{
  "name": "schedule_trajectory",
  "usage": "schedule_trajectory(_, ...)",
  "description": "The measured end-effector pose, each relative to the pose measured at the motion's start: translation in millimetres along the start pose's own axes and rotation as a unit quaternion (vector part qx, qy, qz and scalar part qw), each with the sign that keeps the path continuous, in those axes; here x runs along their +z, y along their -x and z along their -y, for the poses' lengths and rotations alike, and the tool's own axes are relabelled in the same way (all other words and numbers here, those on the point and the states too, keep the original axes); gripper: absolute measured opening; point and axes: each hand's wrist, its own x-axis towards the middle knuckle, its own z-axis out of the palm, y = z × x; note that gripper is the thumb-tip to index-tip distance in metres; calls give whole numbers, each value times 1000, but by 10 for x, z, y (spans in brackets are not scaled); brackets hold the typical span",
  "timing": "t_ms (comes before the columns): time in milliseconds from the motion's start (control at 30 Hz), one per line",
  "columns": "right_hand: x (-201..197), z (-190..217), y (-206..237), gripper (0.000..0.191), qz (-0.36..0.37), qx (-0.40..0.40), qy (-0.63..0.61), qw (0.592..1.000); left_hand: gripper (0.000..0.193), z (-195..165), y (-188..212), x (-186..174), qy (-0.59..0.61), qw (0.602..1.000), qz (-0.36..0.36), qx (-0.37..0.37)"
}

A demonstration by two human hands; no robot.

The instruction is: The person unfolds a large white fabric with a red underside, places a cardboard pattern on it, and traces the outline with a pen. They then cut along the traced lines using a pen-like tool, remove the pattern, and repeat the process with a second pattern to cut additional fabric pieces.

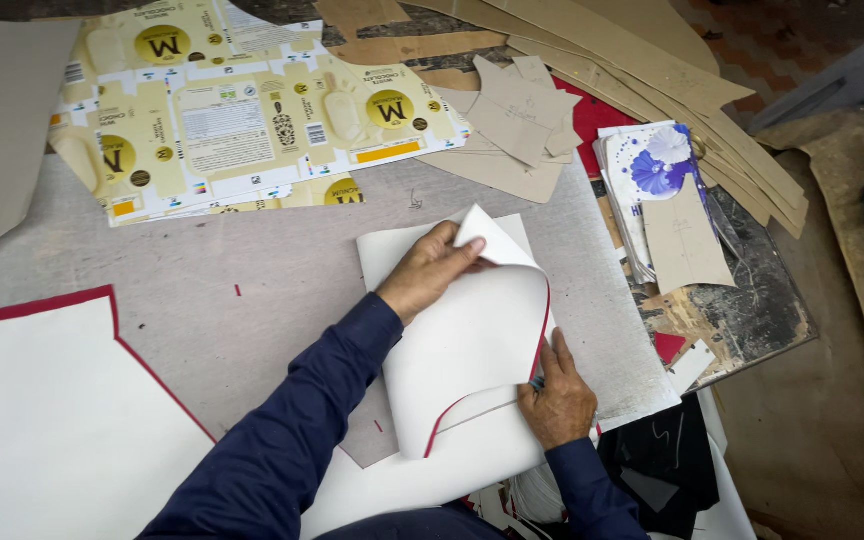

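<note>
A white sheet (pixel 467 345) with a red underside, lying on the grey table (pixel 252 270), is curled over by the left hand (pixel 432 270), its corner pinched so the underside shows; its lower edge is pressed flat by the right hand (pixel 557 395).

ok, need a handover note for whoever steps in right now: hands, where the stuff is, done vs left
Left hand: pinches the top corner of the white sheet and curls it over toward the person; red shows along its curled edge.
Right hand: presses on the sheet's lower right edge, with something small and bluish, too hidden to name, under the fingers.
The sheet lies on the grey table. A larger white piece with a red edge lies at the left, printed carton blanks at the top, brown card templates top right.
Done: the corner is lifted. Left: the sheet is only partly turned, not flat.
</note>
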Motion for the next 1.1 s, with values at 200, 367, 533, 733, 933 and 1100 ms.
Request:
schedule_trajectory(200,-606,-342,150,27,59,180,-36,981,86,330,510,-109,-422,846,-326,23)
schedule_trajectory(367,-700,92,-198,65,145,142,-369,907,49,481,545,166,-110,980,-124,-105)
schedule_trajectory(533,-874,734,-661,83,163,-49,-369,914,47,368,604,473,55,991,43,-111)
schedule_trajectory(733,-1117,870,-981,82,325,82,-256,907,51,447,1189,-320,-45,995,-27,-89)
schedule_trajectory(933,-565,943,-959,73,347,55,-233,907,61,236,1415,-2006,-291,817,-498,-28)
schedule_trajectory(1100,17,902,-940,46,420,246,-314,815,101,-163,832,-2955,-478,755,-448,-39)
